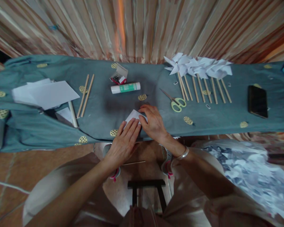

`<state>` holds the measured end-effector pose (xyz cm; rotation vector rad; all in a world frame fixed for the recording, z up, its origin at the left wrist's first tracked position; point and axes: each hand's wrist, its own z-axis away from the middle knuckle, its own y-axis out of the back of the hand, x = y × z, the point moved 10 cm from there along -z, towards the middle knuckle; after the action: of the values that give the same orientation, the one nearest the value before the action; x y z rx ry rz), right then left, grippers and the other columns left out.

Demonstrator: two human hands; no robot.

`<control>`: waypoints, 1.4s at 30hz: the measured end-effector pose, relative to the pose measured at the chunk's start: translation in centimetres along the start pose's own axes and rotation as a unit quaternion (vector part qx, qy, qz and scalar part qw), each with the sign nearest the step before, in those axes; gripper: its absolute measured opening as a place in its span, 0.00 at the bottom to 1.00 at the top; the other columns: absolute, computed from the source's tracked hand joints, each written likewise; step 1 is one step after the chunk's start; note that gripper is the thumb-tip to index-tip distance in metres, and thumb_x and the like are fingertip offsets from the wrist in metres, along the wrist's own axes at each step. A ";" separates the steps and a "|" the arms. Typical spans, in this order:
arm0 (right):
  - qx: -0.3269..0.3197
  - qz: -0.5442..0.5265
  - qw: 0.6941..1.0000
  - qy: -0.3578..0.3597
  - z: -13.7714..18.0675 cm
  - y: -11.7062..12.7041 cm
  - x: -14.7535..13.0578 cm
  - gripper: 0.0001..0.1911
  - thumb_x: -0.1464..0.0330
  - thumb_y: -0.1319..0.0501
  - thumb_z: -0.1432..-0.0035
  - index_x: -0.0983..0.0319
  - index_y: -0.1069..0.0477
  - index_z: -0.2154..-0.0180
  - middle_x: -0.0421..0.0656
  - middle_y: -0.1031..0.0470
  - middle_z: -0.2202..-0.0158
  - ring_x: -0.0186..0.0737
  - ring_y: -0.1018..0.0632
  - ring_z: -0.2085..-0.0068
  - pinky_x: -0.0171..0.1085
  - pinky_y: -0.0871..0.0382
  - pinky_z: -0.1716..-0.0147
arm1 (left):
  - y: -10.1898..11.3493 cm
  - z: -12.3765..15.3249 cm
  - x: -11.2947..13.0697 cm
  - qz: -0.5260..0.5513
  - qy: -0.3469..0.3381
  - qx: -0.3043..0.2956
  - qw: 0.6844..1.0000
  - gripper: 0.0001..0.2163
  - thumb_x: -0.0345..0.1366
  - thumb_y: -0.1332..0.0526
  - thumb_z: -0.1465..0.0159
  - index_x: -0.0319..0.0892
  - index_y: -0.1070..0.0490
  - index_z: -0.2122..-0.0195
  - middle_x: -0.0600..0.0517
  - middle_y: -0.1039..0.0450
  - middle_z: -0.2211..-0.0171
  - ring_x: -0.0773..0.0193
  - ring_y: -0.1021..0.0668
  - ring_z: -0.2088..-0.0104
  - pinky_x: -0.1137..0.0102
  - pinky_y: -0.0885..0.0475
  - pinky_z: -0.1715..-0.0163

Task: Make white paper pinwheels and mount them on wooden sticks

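Note:
A small white folded paper (131,116) lies near the front edge of the table covered in teal cloth (101,107). My left hand (125,140) lies flat on its near part, fingers stretched out and pressing down. My right hand (153,123) rests on the paper's right side, fingers curled over its edge. Most of the paper is hidden under both hands.
A glue stick (125,88) and a small box of pins (119,76) lie behind the hands. Green-handled scissors (176,101) sit to the right, then several paper pinwheels on sticks (198,71) and a black phone (257,101). At left lie white sheets (46,93) and two wooden sticks (85,94).

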<state>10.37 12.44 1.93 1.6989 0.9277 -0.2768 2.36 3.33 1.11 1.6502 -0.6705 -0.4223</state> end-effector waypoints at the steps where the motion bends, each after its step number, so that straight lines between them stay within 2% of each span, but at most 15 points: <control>1: -0.001 0.000 1.000 -0.001 0.0 0.0 0.0 0.10 0.71 0.46 0.38 0.62 0.28 0.58 0.51 0.23 0.52 0.49 0.25 0.50 0.49 0.34 0.45 | 0.0 0.0 0.0 0.001 0.002 -0.002 1.000 0.28 0.38 0.46 0.31 0.25 0.47 0.33 0.32 0.44 0.33 0.44 0.43 0.31 0.47 0.47 0.33; 14: -0.020 0.006 1.000 -0.013 0.0 -0.1 0.0 0.12 0.70 0.47 0.37 0.61 0.28 0.57 0.50 0.23 0.51 0.49 0.26 0.49 0.49 0.34 0.44 | -0.2 -0.1 -0.4 0.025 0.003 -0.018 1.000 0.29 0.36 0.45 0.31 0.26 0.48 0.33 0.31 0.44 0.33 0.45 0.43 0.31 0.46 0.48 0.33; 21: -0.012 0.023 1.000 -0.004 0.0 -0.1 -0.2 0.12 0.72 0.47 0.37 0.64 0.27 0.57 0.52 0.23 0.51 0.49 0.26 0.50 0.47 0.34 0.45 | -0.4 -0.3 -0.4 0.025 0.000 -0.030 0.999 0.29 0.35 0.46 0.32 0.28 0.49 0.32 0.32 0.44 0.33 0.46 0.44 0.30 0.46 0.48 0.33; 31: -0.021 0.020 1.000 -0.008 0.0 -0.1 0.0 0.12 0.71 0.47 0.37 0.61 0.27 0.56 0.50 0.24 0.50 0.49 0.26 0.49 0.49 0.34 0.44 | -0.1 -0.4 -0.3 0.023 -0.006 -0.027 0.999 0.27 0.35 0.46 0.31 0.27 0.46 0.34 0.32 0.43 0.33 0.45 0.42 0.31 0.45 0.46 0.34; 38: -0.024 0.025 0.999 -0.018 0.8 0.1 0.1 0.13 0.66 0.45 0.36 0.62 0.28 0.53 0.52 0.26 0.46 0.52 0.28 0.46 0.52 0.35 0.42 | -0.3 -0.3 -0.4 0.033 -0.002 -0.021 0.999 0.29 0.34 0.44 0.33 0.29 0.48 0.33 0.32 0.43 0.33 0.45 0.42 0.31 0.44 0.46 0.34; 42: -0.017 0.035 0.999 -0.032 1.4 0.5 0.2 0.14 0.67 0.44 0.37 0.64 0.28 0.52 0.54 0.27 0.45 0.53 0.29 0.44 0.52 0.36 0.43 | -0.1 -0.3 -0.3 0.023 -0.007 -0.015 1.000 0.28 0.34 0.44 0.33 0.28 0.46 0.34 0.32 0.43 0.33 0.44 0.42 0.31 0.44 0.46 0.34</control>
<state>11.18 11.25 1.66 1.6780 0.8207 -0.2661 2.34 3.81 1.01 1.6019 -0.7082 -0.4089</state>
